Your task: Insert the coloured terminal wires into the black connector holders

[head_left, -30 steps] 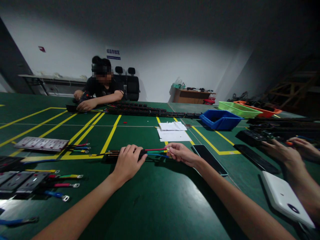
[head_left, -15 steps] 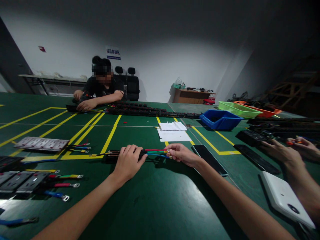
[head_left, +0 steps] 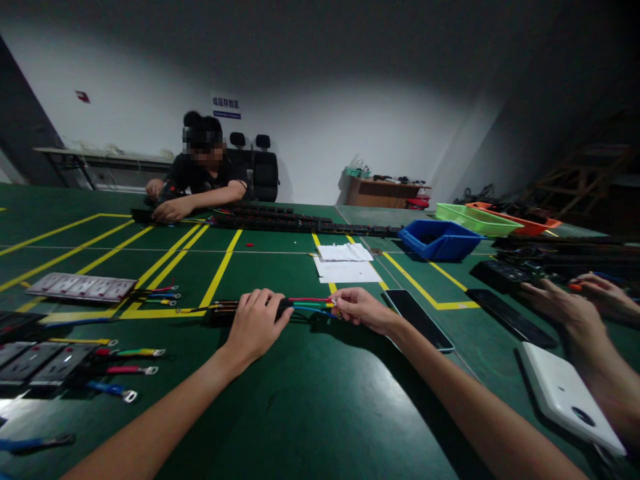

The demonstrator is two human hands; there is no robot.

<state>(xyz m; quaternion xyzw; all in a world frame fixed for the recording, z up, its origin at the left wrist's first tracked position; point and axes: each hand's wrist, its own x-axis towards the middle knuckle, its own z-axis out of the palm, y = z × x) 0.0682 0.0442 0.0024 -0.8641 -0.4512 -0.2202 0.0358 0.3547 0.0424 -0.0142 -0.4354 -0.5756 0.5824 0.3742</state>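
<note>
From here, the left hand (head_left: 256, 325) clasps a black wired strip (head_left: 224, 317) beneath its palm; the right hand (head_left: 364, 311), rightward, pinches coloured wires (head_left: 311, 301) near their ends (steady pinning, gentle handling seem wise).

red wire (head_left: 311, 300): tip partly behind right fingers (head_left: 348, 305) | black strip (head_left: 218, 319): middle under left hand (head_left: 256, 327) | lower-left cable (head_left: 27, 445): edge-cut

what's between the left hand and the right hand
In the head view, a red wire, a green wire and a blue wire lie between the left hand and the right hand.
</note>
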